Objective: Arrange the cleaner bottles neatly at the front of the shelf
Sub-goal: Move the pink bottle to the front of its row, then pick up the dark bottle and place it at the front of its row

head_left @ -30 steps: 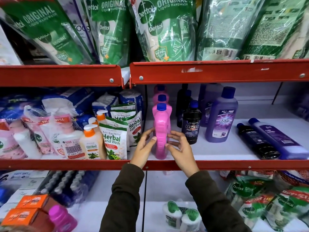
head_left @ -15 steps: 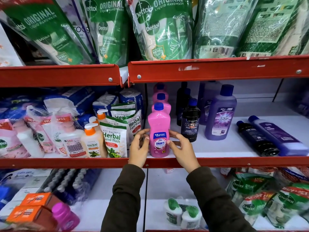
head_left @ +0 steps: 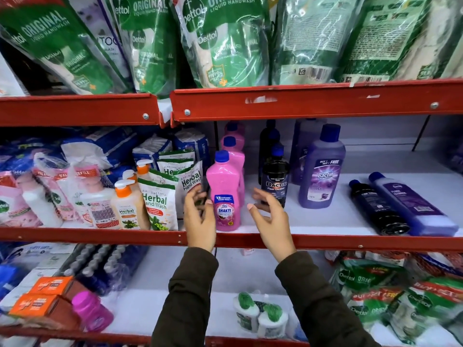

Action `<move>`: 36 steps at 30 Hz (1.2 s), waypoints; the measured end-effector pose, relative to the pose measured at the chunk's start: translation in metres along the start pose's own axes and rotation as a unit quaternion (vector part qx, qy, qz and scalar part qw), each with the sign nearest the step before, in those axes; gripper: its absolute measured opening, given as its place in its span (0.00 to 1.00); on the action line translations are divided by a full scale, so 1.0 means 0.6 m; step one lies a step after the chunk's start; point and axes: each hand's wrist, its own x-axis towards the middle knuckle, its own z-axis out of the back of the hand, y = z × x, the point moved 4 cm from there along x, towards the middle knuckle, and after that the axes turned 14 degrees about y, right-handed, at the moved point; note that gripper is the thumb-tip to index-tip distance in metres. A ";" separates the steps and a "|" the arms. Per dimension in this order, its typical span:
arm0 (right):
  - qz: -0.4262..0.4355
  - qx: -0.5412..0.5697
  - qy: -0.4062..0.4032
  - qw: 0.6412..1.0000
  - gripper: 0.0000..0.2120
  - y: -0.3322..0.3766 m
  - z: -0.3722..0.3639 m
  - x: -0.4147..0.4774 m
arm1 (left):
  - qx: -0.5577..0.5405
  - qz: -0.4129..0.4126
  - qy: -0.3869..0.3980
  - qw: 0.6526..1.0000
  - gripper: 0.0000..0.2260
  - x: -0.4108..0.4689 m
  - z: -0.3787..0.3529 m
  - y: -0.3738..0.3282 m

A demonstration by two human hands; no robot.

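At the front edge of the shelf (head_left: pixel 325 240), the pink bottle (head_left: pixel 224 194) stands upright, label out.

My left hand (head_left: pixel 200 216) and right hand (head_left: pixel 269 216) flank it with fingers spread and holding nothing; the left is just beside it, the right apart. It sits forward so it reads as the row's face. To its right, bare shelf leaves room for the black bottle (head_left: pixel 275 180) and purple bottle (head_left: pixel 322 169); two more lie flat farther right.

Pink cleaner bottle (head_left: pixel 224 194) upright at shelf front, label forward.
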 end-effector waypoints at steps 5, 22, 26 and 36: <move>0.016 -0.049 -0.064 0.997 0.16 -0.001 0.134 -0.032 | 0.045 -0.113 -0.106 0.987 0.13 -0.047 -0.094 -0.061; -0.289 -0.393 -0.056 0.871 0.17 -0.052 0.497 -0.039 | 0.155 0.207 0.339 0.905 0.14 -0.026 -0.611 -0.044; -0.303 -0.439 -0.014 0.846 0.19 -0.059 0.498 -0.030 | 0.128 0.268 0.330 0.896 0.15 -0.010 -0.634 -0.011; -0.322 -0.415 0.014 0.851 0.19 -0.071 0.514 -0.030 | 0.003 0.323 0.324 0.889 0.34 0.022 -0.668 0.075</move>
